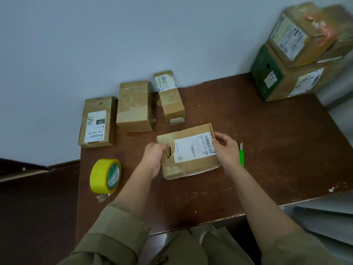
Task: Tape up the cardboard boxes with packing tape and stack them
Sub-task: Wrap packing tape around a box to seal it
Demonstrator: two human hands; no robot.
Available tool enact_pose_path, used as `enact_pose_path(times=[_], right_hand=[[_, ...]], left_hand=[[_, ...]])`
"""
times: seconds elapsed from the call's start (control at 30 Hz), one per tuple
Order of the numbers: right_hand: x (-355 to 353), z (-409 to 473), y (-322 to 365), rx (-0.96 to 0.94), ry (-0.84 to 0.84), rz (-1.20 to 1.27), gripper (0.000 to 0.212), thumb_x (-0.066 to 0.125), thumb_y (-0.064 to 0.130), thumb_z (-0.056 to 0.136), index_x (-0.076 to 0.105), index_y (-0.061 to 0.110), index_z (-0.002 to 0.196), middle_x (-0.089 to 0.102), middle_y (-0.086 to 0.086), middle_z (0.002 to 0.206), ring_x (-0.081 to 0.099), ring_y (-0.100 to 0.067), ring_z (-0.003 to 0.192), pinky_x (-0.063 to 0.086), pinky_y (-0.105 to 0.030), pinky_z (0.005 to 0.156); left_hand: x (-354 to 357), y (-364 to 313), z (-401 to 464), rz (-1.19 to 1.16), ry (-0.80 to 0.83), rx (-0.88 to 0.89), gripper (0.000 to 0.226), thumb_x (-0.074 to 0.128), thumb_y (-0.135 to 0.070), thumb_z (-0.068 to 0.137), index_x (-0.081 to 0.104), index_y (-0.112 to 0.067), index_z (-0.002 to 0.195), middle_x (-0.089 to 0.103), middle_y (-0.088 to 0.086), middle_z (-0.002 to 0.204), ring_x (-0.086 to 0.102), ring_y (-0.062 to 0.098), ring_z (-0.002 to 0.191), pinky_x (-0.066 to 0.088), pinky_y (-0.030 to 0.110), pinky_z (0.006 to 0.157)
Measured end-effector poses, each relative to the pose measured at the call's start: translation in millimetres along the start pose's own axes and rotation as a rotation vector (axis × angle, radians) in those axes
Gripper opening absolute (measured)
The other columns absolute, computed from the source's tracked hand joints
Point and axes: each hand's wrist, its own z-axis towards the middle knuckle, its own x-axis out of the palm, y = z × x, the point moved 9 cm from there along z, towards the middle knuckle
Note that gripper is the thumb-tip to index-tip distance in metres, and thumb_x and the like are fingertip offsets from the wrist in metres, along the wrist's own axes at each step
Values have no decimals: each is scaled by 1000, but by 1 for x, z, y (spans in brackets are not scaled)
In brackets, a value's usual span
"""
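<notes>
Four table boxes, three stacked, one tape roll

A scratched dark brown wooden table stands against a plain pale grey-blue wall, lit evenly and softly. Left of the table lies dark brown floor, with a dark skirting strip along the wall's foot. Right of the table, pale grey surfaces show, too blurred to identify.

A single wide-angle view from the person's head looks forward and steeply down onto the brown table, close enough that both forearms fill the lower frame. It faces the pale wall along the table's far edge; straight lines bend toward the picture's corners.
</notes>
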Motion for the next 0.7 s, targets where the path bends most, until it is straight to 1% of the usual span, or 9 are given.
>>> enact_pose_path(times=[0.07, 0.13, 0.2, 0.27, 0.3, 0.37, 0.47, 0.57, 0.7], right_hand=[[1, 2, 5, -17, 19, -13, 38, 60, 13, 98, 58, 20, 136, 62, 2, 131, 58, -12, 117, 50, -16, 76], [1, 3, 14, -48, 40, 24, 49, 61, 9, 97, 52, 25, 143, 56, 7, 141, 52, -10, 128, 48, -17, 86], [-2, 5, 19, -70, 27, 59, 58, 61, 8, 97, 45, 31, 148, 46, 10, 151, 43, -10, 138, 44, -24, 102], [-6, 7, 17, -35, -13, 20, 62, 60, 13, 97, 38, 34, 151, 38, 8, 157, 37, -15, 143, 40, -36, 112], [-8, 7, 13, -3, -38, -9, 63, 60, 16, 97, 34, 33, 152, 36, 5, 158, 35, -19, 144, 38, -40, 115], [-11, 4, 3, 62, -108, -86, 67, 61, 22, 95, 30, 27, 154, 35, -5, 158, 33, -28, 145, 34, -47, 117], [-13, -3, -12, 185, -184, -203, 72, 60, 33, 93, 25, 17, 154, 31, -17, 156, 29, -38, 142, 31, -50, 115], [-10, -4, -16, 244, -158, -210, 71, 57, 39, 94, 23, 18, 152, 35, -17, 151, 42, -38, 133, 41, -51, 107], [-15, 4, 0, 152, -147, -87, 61, 59, 26, 96, 31, 19, 150, 47, -7, 141, 52, -24, 115, 45, -34, 87]], left_hand=[[4, 0, 1, -16, 40, 14, 50, 47, 0, 96, 39, -8, 145, 64, 11, 125, 64, 27, 109, 53, 47, 91], [7, -3, 3, -12, 56, 43, 58, 49, 0, 94, 35, -13, 149, 61, 10, 131, 62, 27, 114, 51, 51, 98], [4, -6, 5, 9, 29, 72, 66, 54, -3, 94, 27, -19, 152, 55, 6, 137, 59, 26, 117, 49, 48, 101], [-1, -7, 4, 44, -5, 85, 74, 58, -2, 93, 21, -23, 154, 49, -1, 135, 57, 23, 114, 50, 39, 94], [-3, -7, 5, 59, -10, 101, 76, 58, 0, 93, 22, -25, 155, 47, -1, 135, 57, 22, 115, 52, 39, 93], [-4, -9, 6, 120, 14, 136, 76, 59, 1, 91, 29, -33, 152, 42, -5, 147, 53, 22, 126, 49, 42, 103], [2, -6, 3, 164, 88, 120, 59, 54, 1, 94, 46, -30, 143, 56, -1, 137, 57, 23, 123, 46, 45, 107], [1, -4, 3, 189, 65, 114, 38, 54, -3, 96, 56, -17, 131, 65, 3, 118, 64, 26, 112, 51, 45, 100], [-3, -1, 2, 219, 42, 113, 23, 61, -10, 97, 60, -8, 119, 63, 10, 120, 63, 26, 111, 56, 35, 92]])
